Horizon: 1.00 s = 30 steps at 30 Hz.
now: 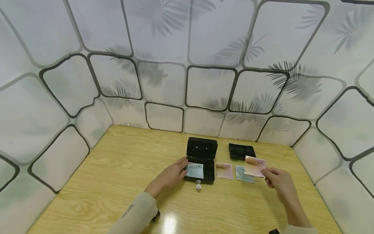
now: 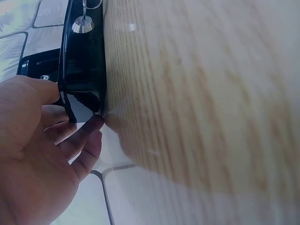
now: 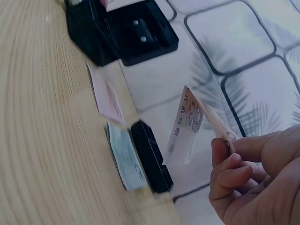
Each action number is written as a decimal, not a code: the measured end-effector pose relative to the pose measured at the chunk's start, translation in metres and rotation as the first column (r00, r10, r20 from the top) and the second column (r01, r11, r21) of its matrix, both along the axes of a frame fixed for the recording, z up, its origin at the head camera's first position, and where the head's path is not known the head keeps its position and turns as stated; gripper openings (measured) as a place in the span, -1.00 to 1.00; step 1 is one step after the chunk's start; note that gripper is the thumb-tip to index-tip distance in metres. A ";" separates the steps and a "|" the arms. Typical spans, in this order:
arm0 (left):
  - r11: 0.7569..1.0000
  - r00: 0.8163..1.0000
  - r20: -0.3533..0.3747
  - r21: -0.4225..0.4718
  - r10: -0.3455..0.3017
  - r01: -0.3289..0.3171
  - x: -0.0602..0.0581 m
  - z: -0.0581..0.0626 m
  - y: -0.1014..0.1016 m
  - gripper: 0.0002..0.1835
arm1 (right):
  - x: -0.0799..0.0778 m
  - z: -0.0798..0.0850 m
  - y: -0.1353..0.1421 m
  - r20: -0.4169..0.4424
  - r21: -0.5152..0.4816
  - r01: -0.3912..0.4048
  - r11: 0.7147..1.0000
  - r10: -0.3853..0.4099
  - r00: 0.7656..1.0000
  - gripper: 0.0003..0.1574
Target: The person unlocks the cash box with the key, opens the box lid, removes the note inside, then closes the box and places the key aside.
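A black cash box [image 1: 209, 174] stands on the table with its lid [image 1: 201, 148] raised. Inside, toward the left, lies a blue-green 50 banknote [image 1: 194, 171]. My left hand [image 1: 171, 175] grips the box's left side, its thumb on the rim and fingers at the outer wall in the left wrist view. Between thumb and fingers, my right hand [image 1: 279, 182] pinches a pinkish 20 banknote [image 1: 253, 165], held above the table and bent in the right wrist view. Below it lies a blue-green banknote [image 1: 243, 177], partly covered. Another pinkish 20 banknote [image 1: 224, 171] lies just right of the box.
Behind the loose notes is a black tray [image 1: 241, 151]. Keys [image 1: 198, 186] hang from the silver lock [image 2: 83, 24] on the box's front. A patterned wall covering [image 1: 163, 87] encloses the wooden table [image 1: 122, 162] at the back and sides.
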<state>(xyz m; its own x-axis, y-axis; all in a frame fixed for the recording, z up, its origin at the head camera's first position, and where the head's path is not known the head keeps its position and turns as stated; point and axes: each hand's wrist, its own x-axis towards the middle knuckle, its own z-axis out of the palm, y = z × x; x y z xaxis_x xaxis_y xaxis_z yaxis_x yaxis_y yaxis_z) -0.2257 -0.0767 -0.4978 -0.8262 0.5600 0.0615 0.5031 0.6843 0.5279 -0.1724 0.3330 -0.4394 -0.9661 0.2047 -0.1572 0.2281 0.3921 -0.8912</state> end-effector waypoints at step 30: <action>0.999 0.999 0.038 0.042 0.000 -0.001 0.000 0.000 -0.002 -0.43 | -0.006 -0.015 0.092 -0.065 0.303 0.041 0.952 -0.022 0.998 -0.55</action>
